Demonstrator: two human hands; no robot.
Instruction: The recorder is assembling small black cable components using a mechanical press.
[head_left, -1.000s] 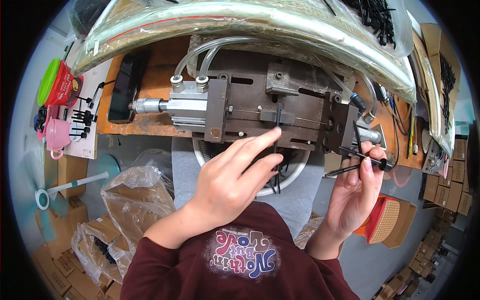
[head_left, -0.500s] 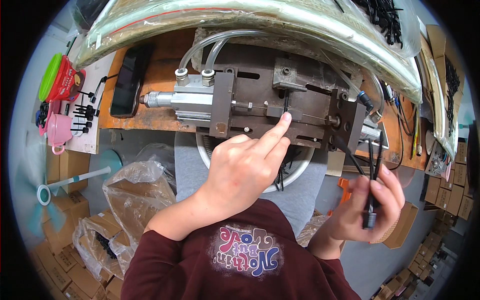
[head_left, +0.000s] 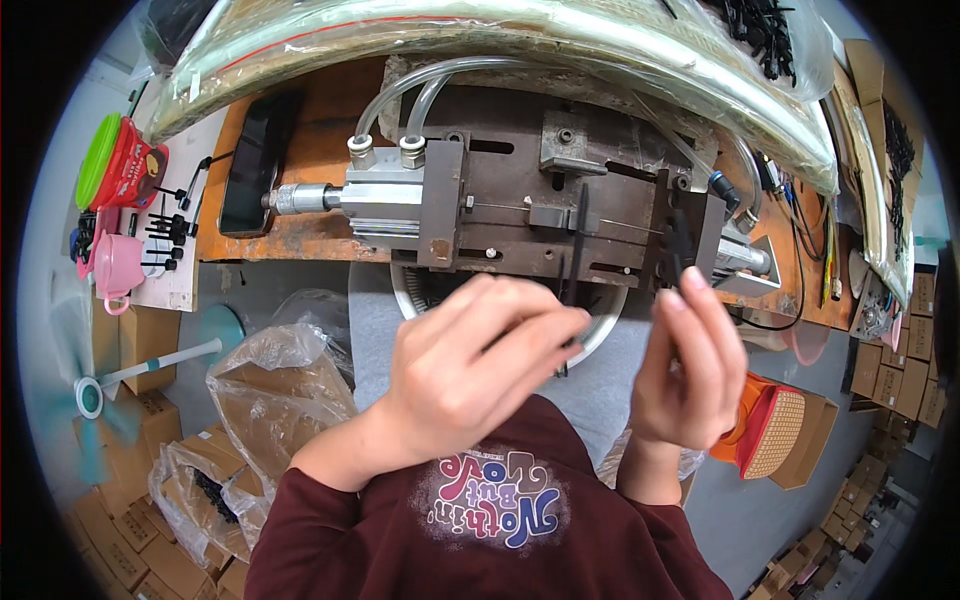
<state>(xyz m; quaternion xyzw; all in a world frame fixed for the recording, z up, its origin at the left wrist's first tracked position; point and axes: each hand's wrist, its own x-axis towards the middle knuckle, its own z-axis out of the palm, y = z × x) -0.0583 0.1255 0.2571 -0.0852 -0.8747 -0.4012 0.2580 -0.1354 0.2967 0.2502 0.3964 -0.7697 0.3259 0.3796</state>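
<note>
In my left hand (head_left: 470, 365), closed fingers grip a slim black brush wand (head_left: 581, 215). It stands nearly upright in front of the small centre block (head_left: 547, 217) of a dark metal fixture (head_left: 500, 180). My right hand (head_left: 700, 370) is raised at the fixture's right end, thumb and fingers pinched around dark wands (head_left: 679, 240). Motion blurs these, so their count is unclear. A silver air cylinder (head_left: 385, 200) is mounted at the fixture's left end, another (head_left: 745, 258) at its right. A thin metal rod (head_left: 630, 228) runs along the fixture's middle.
Below the fixture a white-rimmed bin (head_left: 405, 295) sits between my legs. A phone (head_left: 258, 160) lies on the wooden bench (head_left: 330, 245). Clear hoses (head_left: 440, 68) arch behind. Left are a pink cup (head_left: 118, 262) and a fan (head_left: 88, 397); right, an orange-red stool (head_left: 770, 430).
The black wand under my left index finger has left the fixture. My left hand now grips a wand, closer to me. My right hand has moved left and up with its wands.
</note>
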